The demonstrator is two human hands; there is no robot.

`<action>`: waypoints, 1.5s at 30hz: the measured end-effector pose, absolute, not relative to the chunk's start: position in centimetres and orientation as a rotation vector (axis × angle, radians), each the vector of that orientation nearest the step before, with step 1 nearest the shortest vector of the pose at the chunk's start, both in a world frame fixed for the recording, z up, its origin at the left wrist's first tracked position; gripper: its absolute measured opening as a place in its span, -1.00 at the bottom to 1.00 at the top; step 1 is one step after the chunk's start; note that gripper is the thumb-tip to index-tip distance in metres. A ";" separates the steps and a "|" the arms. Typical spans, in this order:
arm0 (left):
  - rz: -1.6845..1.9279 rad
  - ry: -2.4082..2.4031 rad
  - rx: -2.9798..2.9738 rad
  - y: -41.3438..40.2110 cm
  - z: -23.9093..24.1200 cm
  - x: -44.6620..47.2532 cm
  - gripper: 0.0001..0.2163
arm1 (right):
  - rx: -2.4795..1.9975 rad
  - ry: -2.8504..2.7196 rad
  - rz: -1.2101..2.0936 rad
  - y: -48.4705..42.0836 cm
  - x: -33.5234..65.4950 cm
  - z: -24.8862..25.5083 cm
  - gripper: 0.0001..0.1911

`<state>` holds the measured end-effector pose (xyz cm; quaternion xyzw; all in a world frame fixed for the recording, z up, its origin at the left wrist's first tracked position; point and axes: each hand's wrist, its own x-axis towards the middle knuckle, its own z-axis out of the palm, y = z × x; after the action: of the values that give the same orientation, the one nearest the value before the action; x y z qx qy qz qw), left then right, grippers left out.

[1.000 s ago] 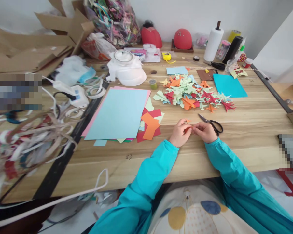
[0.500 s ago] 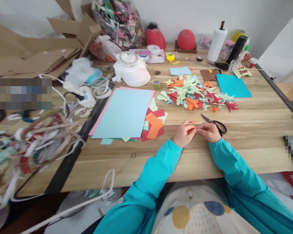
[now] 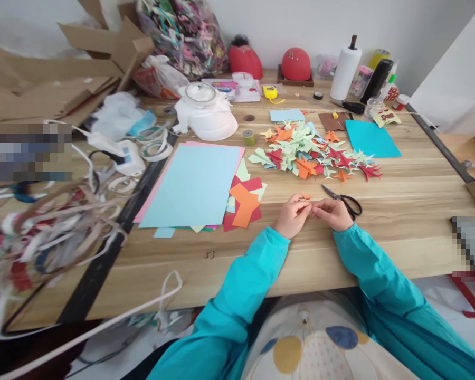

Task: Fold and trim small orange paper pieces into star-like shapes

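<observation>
A small piece of folded orange paper (image 3: 306, 197) sticks up from between the fingers of my left hand (image 3: 292, 217), which is closed on it. Pinched fingertips of my right hand (image 3: 334, 214) meet the left ones at the paper's near end; most of the piece is hidden by the fingers. Just beyond my right hand lie black-handled scissors (image 3: 351, 205) with their blades pointing away to the left. Farther back is a pile of small folded paper shapes (image 3: 301, 145) in pale green, orange, red and blue. Orange paper strips (image 3: 245, 205) rest on red scraps left of my hands.
A stack of large paper sheets (image 3: 192, 184) topped with light blue lies to the left. A turquoise sheet (image 3: 372, 139) is at the back right. Tangled ribbons and cords (image 3: 69, 221) and a power strip (image 3: 129, 158) crowd the left side. Red pincushions (image 3: 296, 64) stand by the wall.
The whole view has shifted slightly, so the table's things sit a little farther left. My hands stay together at the orange paper, and less of it shows between the fingers.
</observation>
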<state>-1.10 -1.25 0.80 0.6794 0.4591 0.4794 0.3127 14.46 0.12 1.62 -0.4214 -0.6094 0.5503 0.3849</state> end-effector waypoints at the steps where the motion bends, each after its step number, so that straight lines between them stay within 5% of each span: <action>1: 1.262 1.201 1.796 -1.3 0.8 -1.1 -0.86 | -1.074 -1.540 1.415 0.1 14.5 1.6 -0.73; 19: 1.254 1.164 1.872 -1.3 0.4 -1.1 -0.86 | -1.135 -1.541 1.398 0.1 14.3 1.7 -0.66; 31: 1.259 1.203 1.884 -1.2 0.1 -1.0 -0.89 | -1.131 -1.888 1.020 0.3 14.7 0.8 -0.89; 45: 1.293 1.203 1.837 -1.1 0.2 -1.0 -0.92 | -1.153 -1.937 0.944 0.2 14.6 0.8 -0.86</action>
<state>-0.99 -1.09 0.17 0.6895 0.4513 0.4853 0.2923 14.57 0.23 0.83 -0.4433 -0.7447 0.3631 0.3420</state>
